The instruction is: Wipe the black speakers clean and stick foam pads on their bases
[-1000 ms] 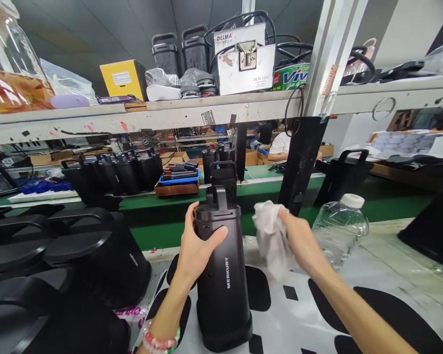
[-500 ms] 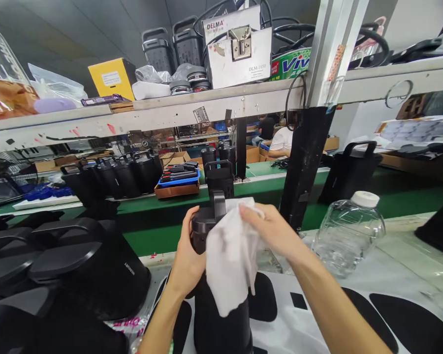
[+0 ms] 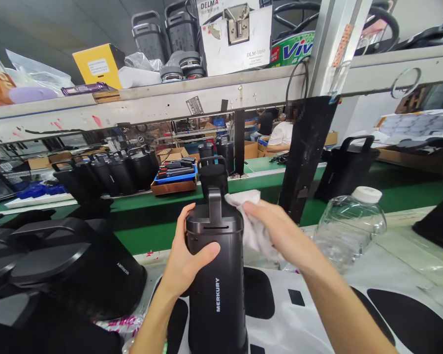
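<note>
A black speaker [image 3: 225, 275] with a top handle and "MERKURY" lettering stands upright in front of me. My left hand [image 3: 186, 255] is wrapped round its upper left side, thumb across the front and fingers behind the rim. At the upper right edge, my right hand [image 3: 271, 221] pinches a white cloth [image 3: 256, 231], which hangs beside the speaker's side. Part of the cloth is hidden behind my right hand and wrist.
More black speakers [image 3: 81, 265] crowd the left side. A clear plastic bottle [image 3: 349, 231] with a white cap is at right. Beyond runs a green conveyor [image 3: 147, 221]; overhead, a shelf [image 3: 151, 98] carries boxes. A person [image 3: 280, 132] sits in the background.
The cloth has moved off the speaker's front to its right side, uncovering the lid and lettering. My left thumb now shows on the front. The view has shifted slightly.
</note>
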Demonstrator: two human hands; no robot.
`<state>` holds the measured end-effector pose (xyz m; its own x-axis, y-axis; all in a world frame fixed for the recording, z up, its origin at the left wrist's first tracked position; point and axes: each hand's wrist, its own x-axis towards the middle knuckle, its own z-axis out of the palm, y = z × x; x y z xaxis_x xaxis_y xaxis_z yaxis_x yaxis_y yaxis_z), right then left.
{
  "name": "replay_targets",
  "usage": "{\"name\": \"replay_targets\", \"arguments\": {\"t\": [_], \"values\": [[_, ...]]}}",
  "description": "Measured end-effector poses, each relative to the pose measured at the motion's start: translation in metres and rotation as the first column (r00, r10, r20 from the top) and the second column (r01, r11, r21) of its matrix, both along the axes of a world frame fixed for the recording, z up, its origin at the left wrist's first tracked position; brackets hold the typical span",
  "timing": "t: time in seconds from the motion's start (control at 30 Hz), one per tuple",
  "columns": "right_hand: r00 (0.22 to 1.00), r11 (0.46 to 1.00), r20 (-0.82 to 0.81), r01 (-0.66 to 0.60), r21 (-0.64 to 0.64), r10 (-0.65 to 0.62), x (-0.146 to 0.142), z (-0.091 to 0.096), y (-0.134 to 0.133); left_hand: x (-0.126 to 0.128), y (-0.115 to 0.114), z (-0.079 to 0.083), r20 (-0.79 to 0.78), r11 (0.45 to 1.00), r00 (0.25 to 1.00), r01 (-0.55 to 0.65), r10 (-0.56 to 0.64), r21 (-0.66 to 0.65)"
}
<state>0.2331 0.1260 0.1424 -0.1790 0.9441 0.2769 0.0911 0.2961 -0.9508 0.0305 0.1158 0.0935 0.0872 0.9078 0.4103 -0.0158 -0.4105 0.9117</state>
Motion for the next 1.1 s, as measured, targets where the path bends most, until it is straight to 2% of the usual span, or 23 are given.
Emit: {"name": "replay_targets", "arguments": {"t": [0.07, 0.1, 0.23, 0.57, 0.87, 1.1], "values": [[0.995, 0.995, 0.040, -0.097, 0.023, 0.096, -0.016, 0.001, -0.009, -0.001, 0.000, 0.000, 0.005, 1.000, 1.000, 0.014, -0.014, 0.001], [0.993, 0.994, 0.056, -0.103, 0.048, 0.100, -0.021, 0.002, -0.012, -0.001, -0.001, 0.000, 0.003, 1.000, 1.000, 0.019, -0.019, 0.000], [0.988, 0.993, 0.148, 0.016, 0.119, -0.034, -0.026, 0.003, -0.012, 0.001, -0.003, 0.002, -0.015, 1.000, 1.000, 0.001, -0.001, -0.017], [0.992, 0.999, 0.121, -0.046, 0.018, 0.044, -0.012, 0.008, -0.008, 0.007, -0.006, 0.006, -0.038, 1.000, 0.999, -0.018, 0.017, -0.010], [0.991, 1.000, 0.128, -0.027, 0.013, 0.025, -0.016, 0.008, -0.011, 0.009, -0.007, 0.008, -0.053, 0.999, 0.997, -0.052, 0.052, -0.012], [0.996, 0.999, 0.090, -0.024, 0.024, 0.022, -0.015, 0.009, -0.010, 0.006, -0.005, 0.007, -0.082, 1.000, 0.996, -0.018, 0.019, 0.010]]}}
